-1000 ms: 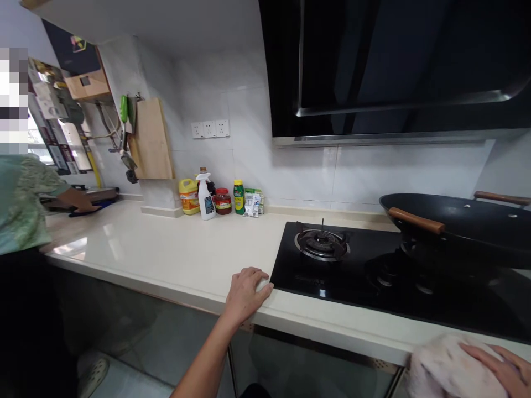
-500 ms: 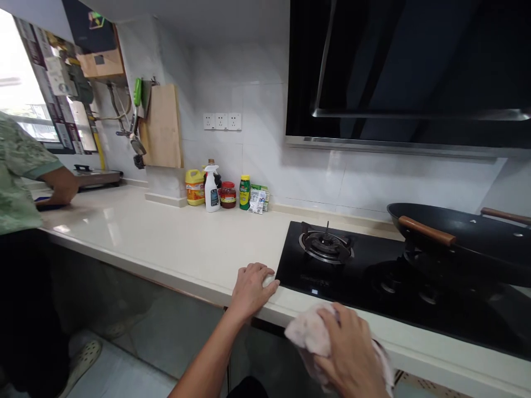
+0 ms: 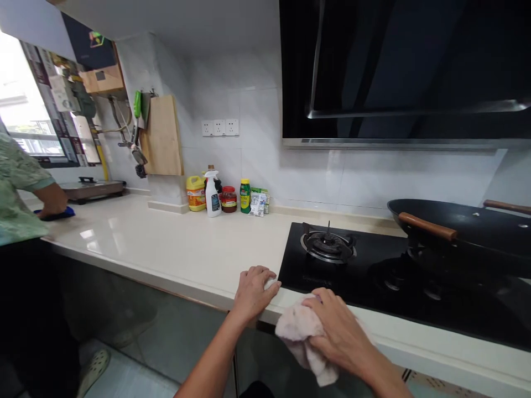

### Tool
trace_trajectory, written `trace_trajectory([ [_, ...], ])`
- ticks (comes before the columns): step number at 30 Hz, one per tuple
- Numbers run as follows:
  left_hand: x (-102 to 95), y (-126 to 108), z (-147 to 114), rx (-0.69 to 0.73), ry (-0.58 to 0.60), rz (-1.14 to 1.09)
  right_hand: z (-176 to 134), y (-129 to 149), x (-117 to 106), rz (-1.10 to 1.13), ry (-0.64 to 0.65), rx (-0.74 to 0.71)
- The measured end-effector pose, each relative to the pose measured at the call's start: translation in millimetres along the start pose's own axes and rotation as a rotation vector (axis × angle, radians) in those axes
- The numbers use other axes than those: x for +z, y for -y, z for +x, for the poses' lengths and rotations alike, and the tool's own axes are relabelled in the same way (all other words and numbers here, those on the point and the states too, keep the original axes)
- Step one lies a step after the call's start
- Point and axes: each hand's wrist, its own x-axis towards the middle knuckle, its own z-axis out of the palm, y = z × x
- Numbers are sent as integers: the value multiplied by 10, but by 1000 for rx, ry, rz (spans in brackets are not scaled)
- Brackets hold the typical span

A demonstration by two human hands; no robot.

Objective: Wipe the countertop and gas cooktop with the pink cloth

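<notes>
On the counter's front edge, beside the stove's left corner, my left hand (image 3: 254,293) rests with its fingers curled. A bit of something white (image 3: 271,283) shows between its thumb and forefinger; most of it is hidden, and I cannot tell what it is. My right hand (image 3: 338,331) grips a bunched pale pinkish cloth (image 3: 301,323), pressed at the counter edge in front of the stove. Part of the cloth hangs down past the edge. The black glass gas stove (image 3: 352,282) lies just beyond both hands.
A dark wok (image 3: 489,226) with wooden handles sits on the right burner, under a black range hood (image 3: 398,66). Bottles, a jar and a white spray bottle (image 3: 213,194) stand by the wall. At the far left, another person's hand (image 3: 53,202) holds a blue cloth (image 3: 66,213) on the counter.
My right hand and the cloth have moved up and a little left, closer to the stove's front edge. My left hand stays in place. The other person's hand has shifted slightly.
</notes>
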Motion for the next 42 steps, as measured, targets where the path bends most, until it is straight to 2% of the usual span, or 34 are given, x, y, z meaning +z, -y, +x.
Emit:
trace_trajectory([
  [6, 16, 1, 8, 3, -3, -12, -661, -867, -445, 111, 22, 225],
  [9, 28, -6, 6, 7, -21, -20, -834, -1115, -616, 166, 30, 297],
  [11, 33, -14, 4, 8, -25, -19, -786, -1094, -651, 169, 41, 330],
  [13, 35, -23, 1, 4, -25, -10, -609, -931, -603, 136, 42, 331],
  [20, 29, -5, 11, 17, -24, 1, 397, 67, -103, -61, 63, 219],
  [24, 16, 33, 31, 28, -6, -4, 781, 355, 80, -176, 38, 141],
  [26, 3, 39, 36, 16, 3, -8, 867, 348, 111, -188, 15, 126],
  [29, -20, 29, 39, 2, 17, -5, 851, 179, 91, -195, -39, 164],
  [34, -45, 5, 35, 26, 35, -10, 507, -377, -136, -380, -190, 405],
  [37, -50, -5, 41, 29, 38, -1, 250, -678, -326, -527, -227, 500],
  [39, -50, -14, 51, 28, 40, 18, 138, -763, -407, -559, -210, 534],
  [42, -49, -31, 67, 17, 45, 46, 100, -676, -395, -482, -179, 574],
])
